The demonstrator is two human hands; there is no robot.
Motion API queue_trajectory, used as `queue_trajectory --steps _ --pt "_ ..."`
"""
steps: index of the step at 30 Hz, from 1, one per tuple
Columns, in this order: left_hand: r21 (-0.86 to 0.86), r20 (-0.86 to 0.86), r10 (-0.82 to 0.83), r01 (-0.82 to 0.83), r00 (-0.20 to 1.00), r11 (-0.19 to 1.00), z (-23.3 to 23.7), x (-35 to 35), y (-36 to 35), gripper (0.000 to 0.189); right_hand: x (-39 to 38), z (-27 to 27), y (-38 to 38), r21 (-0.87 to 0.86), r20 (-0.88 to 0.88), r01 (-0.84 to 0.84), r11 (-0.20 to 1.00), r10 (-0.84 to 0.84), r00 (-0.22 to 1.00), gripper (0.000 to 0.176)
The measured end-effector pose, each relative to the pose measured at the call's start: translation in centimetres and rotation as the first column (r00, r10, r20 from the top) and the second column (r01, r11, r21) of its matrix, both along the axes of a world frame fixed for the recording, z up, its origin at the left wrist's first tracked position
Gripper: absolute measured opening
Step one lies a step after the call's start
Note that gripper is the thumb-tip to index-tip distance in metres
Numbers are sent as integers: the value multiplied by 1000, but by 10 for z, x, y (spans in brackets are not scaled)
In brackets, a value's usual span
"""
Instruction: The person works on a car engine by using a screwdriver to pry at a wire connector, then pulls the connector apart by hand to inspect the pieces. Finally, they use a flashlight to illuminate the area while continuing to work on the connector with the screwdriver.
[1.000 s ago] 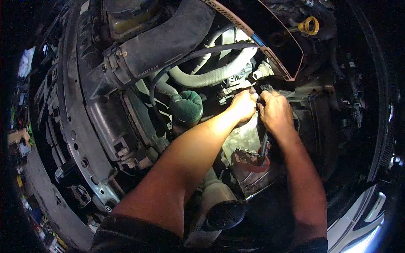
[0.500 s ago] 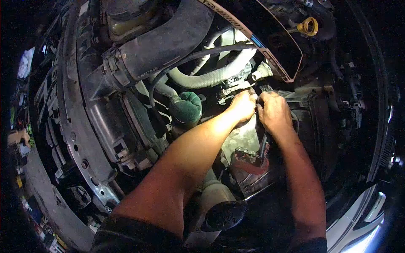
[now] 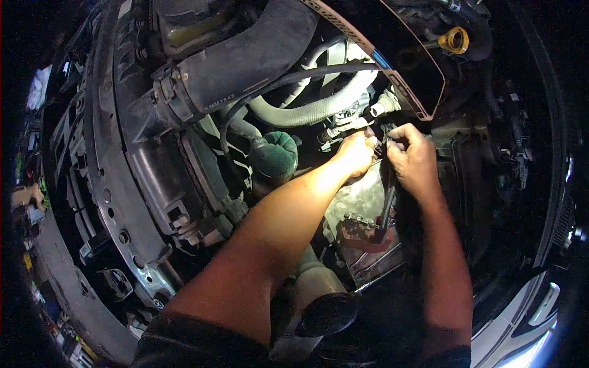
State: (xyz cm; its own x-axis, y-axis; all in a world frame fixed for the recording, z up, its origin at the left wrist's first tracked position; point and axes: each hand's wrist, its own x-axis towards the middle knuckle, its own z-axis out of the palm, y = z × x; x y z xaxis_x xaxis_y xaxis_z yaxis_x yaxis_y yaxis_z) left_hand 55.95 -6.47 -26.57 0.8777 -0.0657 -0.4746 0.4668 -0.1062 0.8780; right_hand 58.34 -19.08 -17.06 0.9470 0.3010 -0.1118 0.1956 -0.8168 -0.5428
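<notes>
Deep in a car's engine bay, my left hand is closed beside a small metal fitting; its fingertips hide whatever they hold. Just right of it, my right hand is bent with thumb and index finger pinched near a small dark part, too small to name. Above both hands is a pale plug-like fitting. A light-coloured braided hose curves above my left hand. Below the hands lie a bright metal plate and a red plastic cover with metal pieces in it.
A wide black intake duct crosses the upper left. Green cloth wraps an upright part left of my forearm. A black cap sits below. A yellow ring and a tan-edged dark frame are at upper right.
My right hand has shifted right, away from my left, widening the gap between them. My left hand stays at nearly the same spot. The view has moved slightly.
</notes>
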Motion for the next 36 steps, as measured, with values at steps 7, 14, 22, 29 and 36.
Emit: queue_trajectory --steps 7,14,22,29,36 --pt "41 38 -12 11 999 999 -14 3 -5 32 -11 3 -9 129 -108 -1 992 15 994 27" --pt "-52 22 21 -20 1000 998 -10 0 -2 30 -12 -5 -21 124 -173 -3 992 24 985 25" --pt "-48 10 26 -26 1000 999 -11 1 -4 29 -14 -8 -10 -42 238 -210 977 214 947 25" --pt "-96 9 47 -46 999 994 -16 1 -6 32 -14 -7 -1 -280 220 -201 939 267 938 15" --pt "-7 29 -26 26 999 1000 -10 2 -2 32 -7 -14 0 -413 179 -232 881 329 927 16"
